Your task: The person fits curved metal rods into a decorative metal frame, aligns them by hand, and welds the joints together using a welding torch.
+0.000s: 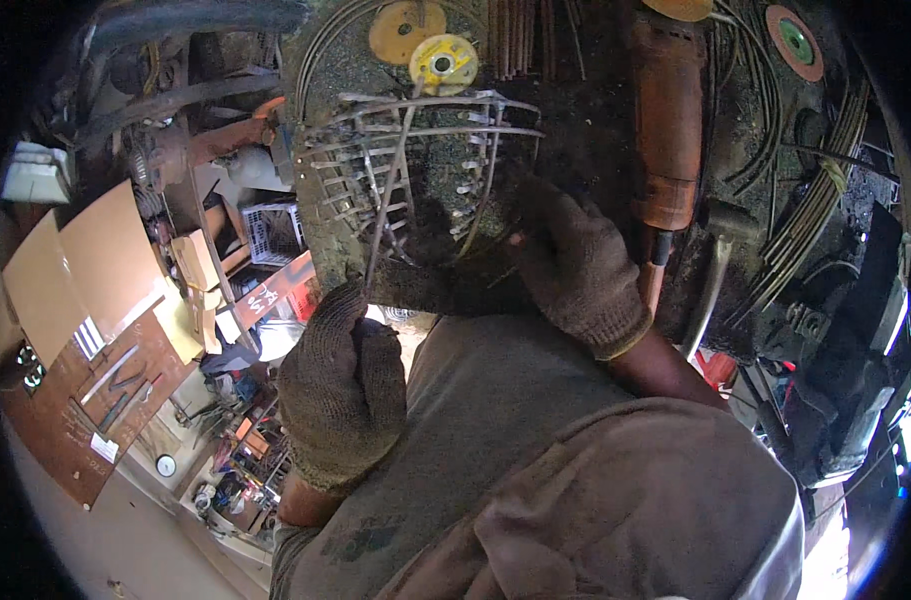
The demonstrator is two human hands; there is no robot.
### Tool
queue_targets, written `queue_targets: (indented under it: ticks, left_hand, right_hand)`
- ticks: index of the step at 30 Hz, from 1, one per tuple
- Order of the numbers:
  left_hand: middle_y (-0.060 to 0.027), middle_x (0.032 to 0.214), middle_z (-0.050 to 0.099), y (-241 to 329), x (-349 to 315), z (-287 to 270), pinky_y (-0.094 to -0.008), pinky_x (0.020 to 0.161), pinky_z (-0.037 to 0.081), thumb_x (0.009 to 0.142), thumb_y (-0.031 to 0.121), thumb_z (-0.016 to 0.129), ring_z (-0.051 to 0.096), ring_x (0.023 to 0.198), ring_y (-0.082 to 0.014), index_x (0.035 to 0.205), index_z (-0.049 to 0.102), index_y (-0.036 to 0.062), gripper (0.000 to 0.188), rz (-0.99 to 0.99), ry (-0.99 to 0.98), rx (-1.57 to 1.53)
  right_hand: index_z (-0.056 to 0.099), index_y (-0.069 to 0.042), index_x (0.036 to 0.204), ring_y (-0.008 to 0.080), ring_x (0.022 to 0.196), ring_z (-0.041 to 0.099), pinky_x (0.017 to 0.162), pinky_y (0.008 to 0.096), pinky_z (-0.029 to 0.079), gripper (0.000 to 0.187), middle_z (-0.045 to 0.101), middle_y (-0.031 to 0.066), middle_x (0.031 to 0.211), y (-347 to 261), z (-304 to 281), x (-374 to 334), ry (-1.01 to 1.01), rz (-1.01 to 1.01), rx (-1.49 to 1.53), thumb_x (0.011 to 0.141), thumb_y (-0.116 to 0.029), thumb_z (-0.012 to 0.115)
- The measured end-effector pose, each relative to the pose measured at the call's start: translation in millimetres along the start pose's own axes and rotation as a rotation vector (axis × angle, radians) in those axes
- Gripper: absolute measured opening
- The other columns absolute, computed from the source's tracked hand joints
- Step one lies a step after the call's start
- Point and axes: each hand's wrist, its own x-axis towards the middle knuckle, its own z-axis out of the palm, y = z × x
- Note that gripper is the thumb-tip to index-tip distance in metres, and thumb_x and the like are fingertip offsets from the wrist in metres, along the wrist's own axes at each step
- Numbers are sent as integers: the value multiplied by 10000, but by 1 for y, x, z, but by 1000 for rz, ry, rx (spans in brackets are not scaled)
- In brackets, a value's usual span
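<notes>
In the head view, my left hand [340, 390], in a brown knitted glove, is closed around the lower end of a thin metal rod [387, 190]. The rod slants up across a small welded frame [375, 165] of bent rods with short crosspieces, lying on the dark worktop. Just right of that frame is my gloved right hand [580, 265], its thumb and fingers apart and pointing toward the frame's right side. Nothing shows between them, though the fingertips sink into shadow. One bare fingertip pokes through the glove.
Beyond the frame lie a yellow disc [460, 75] and a tan disc [390, 35]. To the right are an orange power tool [667, 130], a hammer [713, 285], a tied bundle of rods [810, 225] and a reddish-green disc [795, 45]. Cardboard [110, 270] stands at left.
</notes>
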Motion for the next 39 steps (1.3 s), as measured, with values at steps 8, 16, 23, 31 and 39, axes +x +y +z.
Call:
queue_targets:
  ticks: [8,16,23,31,39]
  left_hand:
    - [-208,781,654,-4,-2,3,-468,584,525,920,109,658,661,624,-378,1248,616,-25,357,53,38,-20]
    - [-201,793,660,-7,-3,2,-461,590,526,921,108,657,665,641,-378,1242,617,-37,355,55,17,-3]
    - [-190,780,660,-7,-3,2,-433,587,529,929,112,661,655,616,-334,1214,625,-51,331,77,22,-52]
    - [-190,791,666,-5,2,4,-399,585,527,931,95,660,650,601,-301,1229,627,-38,328,113,68,-4]
    - [-199,883,695,-8,-2,8,-382,636,550,934,95,674,693,687,-294,1228,635,-3,312,230,202,92]
  right_hand:
    - [494,45,1443,421,1036,697,911,452,575,662,678,273,1214,9,2,18,87,-93,83,866,-162,742]
    - [477,67,1446,353,1026,722,920,422,578,678,713,256,1093,4,3,28,-26,52,227,860,-153,738]
    - [478,6,1479,291,1208,662,1025,396,522,602,672,213,1293,2,-2,29,-102,86,310,919,-116,663]
    - [569,-4,1396,314,1020,720,902,401,569,523,706,196,1168,0,-16,20,-71,30,276,912,-160,689]
    - [602,28,1348,203,905,708,828,328,564,454,717,142,1056,-2,-21,-32,110,12,581,936,-126,714]
